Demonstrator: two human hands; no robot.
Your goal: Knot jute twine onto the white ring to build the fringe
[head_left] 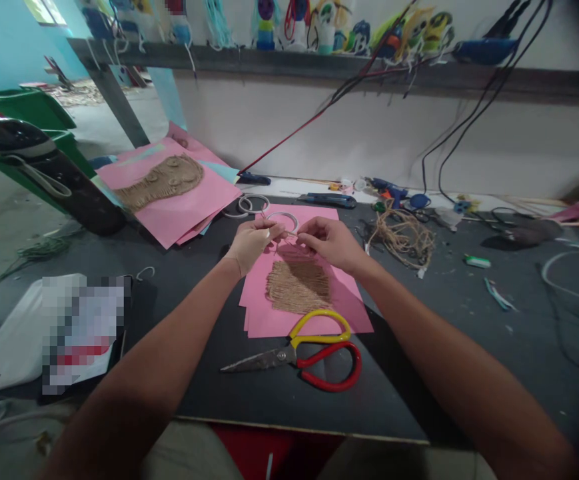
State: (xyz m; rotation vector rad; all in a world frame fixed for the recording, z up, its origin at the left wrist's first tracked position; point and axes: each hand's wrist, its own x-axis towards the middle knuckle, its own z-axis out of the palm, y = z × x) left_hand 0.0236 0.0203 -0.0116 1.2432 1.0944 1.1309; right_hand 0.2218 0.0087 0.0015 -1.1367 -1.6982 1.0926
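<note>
Both hands meet above the upper part of a pink paper stack (354, 313). My left hand (254, 245) is closed, its fingertips pinching a thin piece of brown twine (289, 233). From the other side my right hand (330, 243) pinches the same twine, fingers bent. Below them, a patch of brown twine strands (299, 287) lies on the pink paper. Scissors with one yellow and one red handle (326, 367) rest across the paper's lower edge, blades pointing left. A light ring (289, 217) shows just behind the fingertips.
Left: more pink sheets (209, 193) with a twine shape, a black bottle (69, 177), a white object (24, 333). Back: a blue cutter (328, 200), a blue glue gun (389, 190). Right: tangled twine (402, 237). Cords hang from a shelf (319, 63) holding several small figures.
</note>
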